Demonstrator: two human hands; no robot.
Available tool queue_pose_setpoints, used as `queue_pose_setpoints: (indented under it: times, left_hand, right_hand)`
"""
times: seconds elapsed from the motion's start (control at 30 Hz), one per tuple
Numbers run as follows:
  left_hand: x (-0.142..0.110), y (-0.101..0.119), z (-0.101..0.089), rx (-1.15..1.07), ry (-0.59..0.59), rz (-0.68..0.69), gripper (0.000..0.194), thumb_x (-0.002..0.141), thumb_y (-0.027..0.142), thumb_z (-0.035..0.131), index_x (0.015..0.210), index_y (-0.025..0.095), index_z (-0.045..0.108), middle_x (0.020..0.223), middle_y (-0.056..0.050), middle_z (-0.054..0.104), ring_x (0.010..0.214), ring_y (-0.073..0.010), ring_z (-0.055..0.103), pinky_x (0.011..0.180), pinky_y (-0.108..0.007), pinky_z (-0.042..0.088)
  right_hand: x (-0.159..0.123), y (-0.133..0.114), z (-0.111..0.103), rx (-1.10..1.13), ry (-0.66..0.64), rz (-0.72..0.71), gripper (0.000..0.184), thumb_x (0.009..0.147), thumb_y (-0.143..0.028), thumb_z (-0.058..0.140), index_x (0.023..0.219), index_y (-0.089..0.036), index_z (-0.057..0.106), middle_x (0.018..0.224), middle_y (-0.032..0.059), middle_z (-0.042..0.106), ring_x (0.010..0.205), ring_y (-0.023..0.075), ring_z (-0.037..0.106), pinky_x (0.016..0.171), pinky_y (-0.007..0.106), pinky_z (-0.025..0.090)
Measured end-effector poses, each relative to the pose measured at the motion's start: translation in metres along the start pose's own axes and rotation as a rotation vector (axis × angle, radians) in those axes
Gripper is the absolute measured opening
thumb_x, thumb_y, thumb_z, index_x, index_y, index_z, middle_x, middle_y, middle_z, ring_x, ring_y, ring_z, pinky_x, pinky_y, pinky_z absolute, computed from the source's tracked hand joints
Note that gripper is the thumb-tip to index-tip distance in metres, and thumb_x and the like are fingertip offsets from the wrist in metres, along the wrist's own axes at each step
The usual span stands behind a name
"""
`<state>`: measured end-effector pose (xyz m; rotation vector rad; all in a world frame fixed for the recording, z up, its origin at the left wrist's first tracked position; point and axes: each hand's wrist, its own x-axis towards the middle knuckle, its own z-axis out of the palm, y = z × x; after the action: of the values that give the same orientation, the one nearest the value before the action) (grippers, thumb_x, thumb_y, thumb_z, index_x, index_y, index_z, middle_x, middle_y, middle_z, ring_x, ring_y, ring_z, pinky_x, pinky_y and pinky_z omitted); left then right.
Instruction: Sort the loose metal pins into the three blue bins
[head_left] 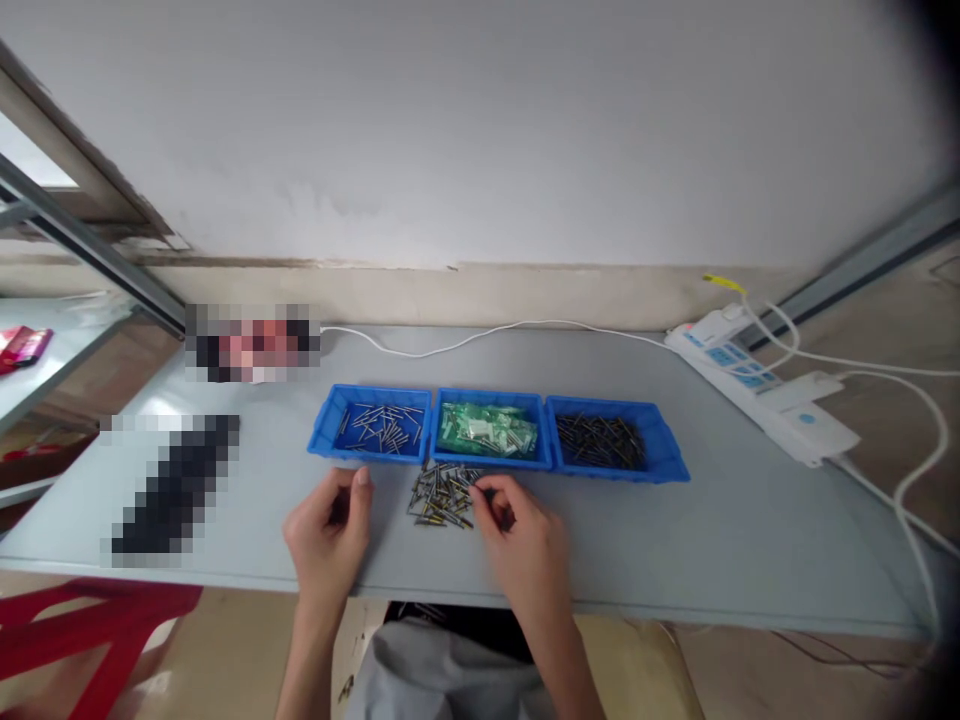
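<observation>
Between my hands lies a loose pile of slim metal pieces (441, 497), grey with some gold-coloured parts. My right hand (523, 530) is closed in a pinch, thumb and forefinger at the pile's right edge; whatever is in the fingertips is too small to name. Left of the pile, my left hand (330, 525) is closed, its thumb against the curled forefinger, apart from the pieces; its contents are hidden. Three blue bins stand in a row behind: the left bin (322, 432) holds thin silvery pins (384, 428), the middle bin (491, 462) small green packets (480, 425), the right bin (664, 455) dark slim metal pieces (600, 440).
A white power strip (765, 390) with cables lies at the right of the grey table (645, 540). A white cable (465, 340) runs along the back. Blurred-out objects lie at left, one of them dark (176, 485). A red stool (97, 630) stands below the front edge.
</observation>
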<state>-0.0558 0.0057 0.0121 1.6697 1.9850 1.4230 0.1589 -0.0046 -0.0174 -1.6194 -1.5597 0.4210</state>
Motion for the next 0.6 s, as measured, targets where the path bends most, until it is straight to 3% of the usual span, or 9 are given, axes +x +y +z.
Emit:
queue_pose_setpoints:
  times: [0.17, 0.23, 0.3, 0.37, 0.5, 0.6]
  left_hand:
    - [-0.003, 0.008, 0.002, -0.069, -0.070, 0.028, 0.035, 0.101, 0.037, 0.067, 0.071, 0.020, 0.068, 0.054, 0.004, 0.059, 0.049, -0.0107, 0.049, 0.054, -0.022, 0.039]
    - [-0.011, 0.018, 0.007, -0.170, -0.169, 0.048, 0.027, 0.101, 0.036, 0.068, 0.080, 0.020, 0.074, 0.059, 0.003, 0.065, 0.051, -0.0117, 0.055, 0.054, -0.021, 0.044]
    - [-0.024, 0.029, 0.016, -0.263, -0.339, 0.061, 0.018, 0.101, 0.035, 0.070, 0.102, 0.021, 0.081, 0.071, 0.000, 0.074, 0.056, -0.0126, 0.061, 0.056, -0.021, 0.049]
    - [-0.037, 0.041, 0.025, -0.393, -0.414, 0.036, 0.020, 0.103, 0.035, 0.068, 0.106, 0.021, 0.083, 0.079, -0.002, 0.078, 0.062, -0.0138, 0.066, 0.062, -0.022, 0.053]
    - [-0.048, 0.049, 0.038, -0.506, -0.247, 0.013, 0.019, 0.104, 0.033, 0.070, 0.105, 0.020, 0.085, 0.088, -0.006, 0.080, 0.066, -0.0138, 0.065, 0.064, -0.023, 0.054]
    - [-0.039, 0.045, 0.038, -0.518, -0.244, 0.064, 0.012, 0.100, 0.028, 0.075, 0.099, 0.021, 0.085, 0.086, -0.005, 0.077, 0.061, -0.0111, 0.060, 0.059, -0.021, 0.050]
  right_hand:
    - [0.003, -0.004, -0.005, 0.202, 0.043, 0.070, 0.019, 0.101, -0.039, 0.069, 0.089, -0.024, 0.073, 0.061, -0.0063, 0.055, 0.053, 0.0123, 0.050, 0.056, 0.024, 0.039]
    - [0.003, -0.009, -0.010, 0.329, 0.048, 0.081, 0.018, 0.099, -0.037, 0.069, 0.089, -0.023, 0.073, 0.061, -0.0068, 0.052, 0.053, 0.0116, 0.047, 0.053, 0.022, 0.038]
    - [0.001, -0.015, -0.015, 0.455, 0.017, 0.073, 0.017, 0.100, -0.036, 0.069, 0.089, -0.023, 0.073, 0.062, -0.0070, 0.050, 0.054, 0.0113, 0.047, 0.052, 0.021, 0.039]
    - [-0.001, -0.021, -0.019, 0.549, -0.028, 0.058, 0.016, 0.101, -0.036, 0.069, 0.091, -0.023, 0.073, 0.065, -0.0062, 0.052, 0.057, 0.0114, 0.049, 0.054, 0.021, 0.041]
    - [-0.001, -0.024, -0.018, 0.651, -0.087, 0.050, 0.019, 0.102, -0.037, 0.069, 0.091, -0.022, 0.072, 0.069, -0.0041, 0.057, 0.060, 0.0118, 0.050, 0.057, 0.021, 0.042]
    - [0.000, -0.020, -0.013, 0.671, -0.166, 0.065, 0.021, 0.102, -0.039, 0.069, 0.093, -0.022, 0.074, 0.071, -0.0029, 0.061, 0.062, 0.0126, 0.055, 0.058, 0.022, 0.044]
